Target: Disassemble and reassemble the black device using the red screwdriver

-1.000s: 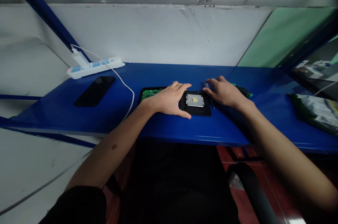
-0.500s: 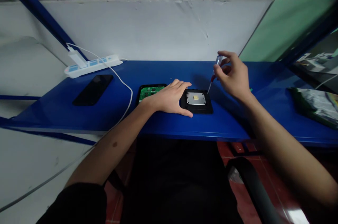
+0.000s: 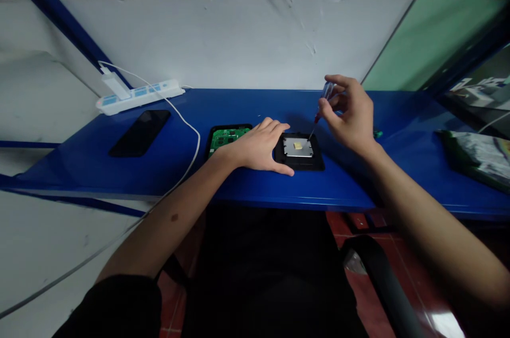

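A black plastic casing (image 3: 319, 160) lies on the blue table, with a silver metal plate (image 3: 292, 152) inside it and a small yellowish pad (image 3: 298, 145) on the plate. My left hand (image 3: 263, 145) braces the casing from its left side, thumb along the near edge and fingers at the far edge. My right hand (image 3: 350, 115) grips a screwdriver (image 3: 327, 91) by its clear handle. The tilted shaft comes down at the plate's upper right corner; any screw there is too small to make out. Partly behind my left hand lies a green circuit board (image 3: 223, 137) in a black shell.
To the left are a black phone (image 3: 140, 133) and a white power strip (image 3: 159, 92) with a charger and white cable (image 3: 198, 141). A shiny packet (image 3: 482, 154) lies at the right. A small green item (image 3: 377, 134) sits by my right wrist.
The screwdriver tip has shifted left from the casing's rim to the plate's upper right corner. My right hand moved slightly left with it; my left hand stays at the casing.
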Available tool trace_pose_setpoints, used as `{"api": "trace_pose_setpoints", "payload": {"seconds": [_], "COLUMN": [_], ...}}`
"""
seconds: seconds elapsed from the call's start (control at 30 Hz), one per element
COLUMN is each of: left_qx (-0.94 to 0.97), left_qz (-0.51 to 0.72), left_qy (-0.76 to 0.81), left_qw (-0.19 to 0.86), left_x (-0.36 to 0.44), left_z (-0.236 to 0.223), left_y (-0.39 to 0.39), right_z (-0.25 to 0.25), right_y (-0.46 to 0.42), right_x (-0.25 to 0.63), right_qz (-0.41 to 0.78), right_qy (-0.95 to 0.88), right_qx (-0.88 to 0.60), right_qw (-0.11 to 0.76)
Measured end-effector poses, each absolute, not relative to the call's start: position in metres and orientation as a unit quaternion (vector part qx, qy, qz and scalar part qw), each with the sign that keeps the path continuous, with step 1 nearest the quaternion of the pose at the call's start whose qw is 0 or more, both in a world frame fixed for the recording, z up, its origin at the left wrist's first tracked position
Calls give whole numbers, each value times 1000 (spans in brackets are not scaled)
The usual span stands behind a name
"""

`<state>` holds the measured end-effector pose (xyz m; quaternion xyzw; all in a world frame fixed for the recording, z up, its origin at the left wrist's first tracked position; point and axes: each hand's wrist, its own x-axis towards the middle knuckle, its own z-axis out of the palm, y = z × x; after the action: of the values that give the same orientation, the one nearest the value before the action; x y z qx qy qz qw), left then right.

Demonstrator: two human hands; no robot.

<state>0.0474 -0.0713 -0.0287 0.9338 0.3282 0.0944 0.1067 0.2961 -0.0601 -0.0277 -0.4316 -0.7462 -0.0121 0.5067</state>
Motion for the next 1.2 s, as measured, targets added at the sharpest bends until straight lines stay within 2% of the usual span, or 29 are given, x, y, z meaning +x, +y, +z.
{"api": "trace_pose_setpoints", "payload": {"seconds": [0.7,1.03,1.2], "left_qx": [936,935,936], "left_qz": [97,87,91], "left_qy": [321,324,319], "left_qw": [110,113,121], "left_x": [47,48,48], "left_z": [-29,-27,-27], "left_y": [-70,-71,-72], "right_z": [-17,-16,-12], "right_y": [-75,-62,-66], "right_x": [290,286,285], "right_qz": [58,150,133], "right_qy": [-731,-686,-689], "right_qx": [-469,-375,-438], "right_qw": [492,606,562]}}
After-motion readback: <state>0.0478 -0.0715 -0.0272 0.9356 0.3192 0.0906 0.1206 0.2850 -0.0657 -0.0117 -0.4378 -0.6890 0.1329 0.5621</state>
